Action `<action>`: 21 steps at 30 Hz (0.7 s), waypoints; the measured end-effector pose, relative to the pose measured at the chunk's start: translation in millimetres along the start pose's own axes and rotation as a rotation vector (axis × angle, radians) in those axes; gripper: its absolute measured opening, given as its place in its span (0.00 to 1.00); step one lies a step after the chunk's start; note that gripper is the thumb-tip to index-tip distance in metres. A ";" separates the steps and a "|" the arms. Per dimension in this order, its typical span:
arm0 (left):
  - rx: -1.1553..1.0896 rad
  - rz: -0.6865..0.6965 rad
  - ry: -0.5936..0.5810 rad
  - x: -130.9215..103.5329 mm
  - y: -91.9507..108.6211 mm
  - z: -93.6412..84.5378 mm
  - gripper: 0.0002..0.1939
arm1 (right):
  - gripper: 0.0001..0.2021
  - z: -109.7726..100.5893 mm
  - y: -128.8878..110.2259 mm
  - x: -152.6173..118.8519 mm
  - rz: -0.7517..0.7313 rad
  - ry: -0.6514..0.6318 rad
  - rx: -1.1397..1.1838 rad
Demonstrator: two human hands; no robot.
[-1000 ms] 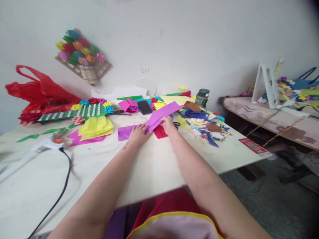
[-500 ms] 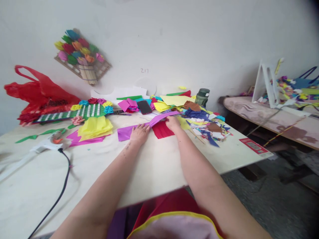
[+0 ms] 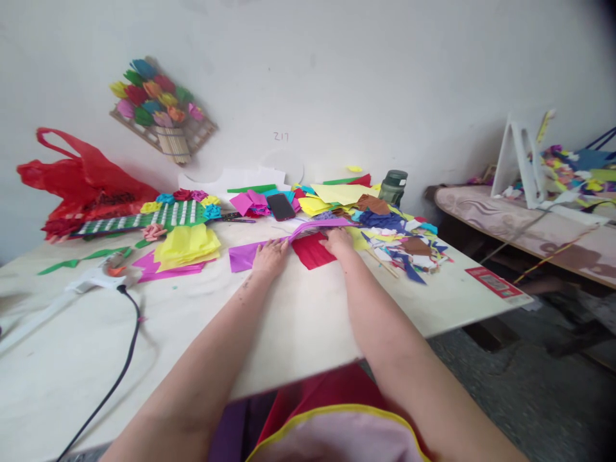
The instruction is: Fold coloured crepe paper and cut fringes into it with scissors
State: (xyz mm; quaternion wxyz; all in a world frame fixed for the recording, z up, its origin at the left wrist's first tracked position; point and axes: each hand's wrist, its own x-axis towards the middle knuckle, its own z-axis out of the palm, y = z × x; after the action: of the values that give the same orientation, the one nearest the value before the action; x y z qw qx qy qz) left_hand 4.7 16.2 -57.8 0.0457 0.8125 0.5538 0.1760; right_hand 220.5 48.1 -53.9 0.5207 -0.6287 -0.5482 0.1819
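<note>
Resting on the purple strip (image 3: 243, 255), the left hand (image 3: 270, 256) lies flat, fingers extended; the right hand (image 3: 338, 242) is at the strip's right part, and whether it pinches anything cannot be told. Red paper (image 3: 312, 251) lies on the near side of the strip and could crease or skid if the right fingers drag it. Loose scraps (image 3: 418, 246), right of the strip, might snag its end if the 2 hands sweep that way.

Purple paper strip (image 3: 243, 257), bent midway, red paper (image 3: 312, 252) alongside
</note>
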 end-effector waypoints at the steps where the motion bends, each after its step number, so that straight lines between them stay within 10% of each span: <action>1: 0.001 0.001 -0.002 0.1 -0.5 0.1 0.24 | 0.13 -0.6 0.1 0.1 -0.003 0.006 -0.019; 11: 0.083 -0.031 -0.051 3.3 -2.0 1.2 0.24 | 0.11 -13.1 -19.9 -8.8 0.084 -0.081 -0.726; 21: 0.160 0.001 -0.081 0.3 1.5 -3.9 0.26 | 0.13 -27.2 -39.4 -12.4 0.069 -0.072 -0.804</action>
State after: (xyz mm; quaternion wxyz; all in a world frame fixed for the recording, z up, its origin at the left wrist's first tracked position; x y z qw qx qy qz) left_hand 4.8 15.4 -53.7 0.0028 0.8203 0.5635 0.0981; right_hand 218.5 19.2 -13.8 0.2071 -0.7937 -0.5720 -0.0078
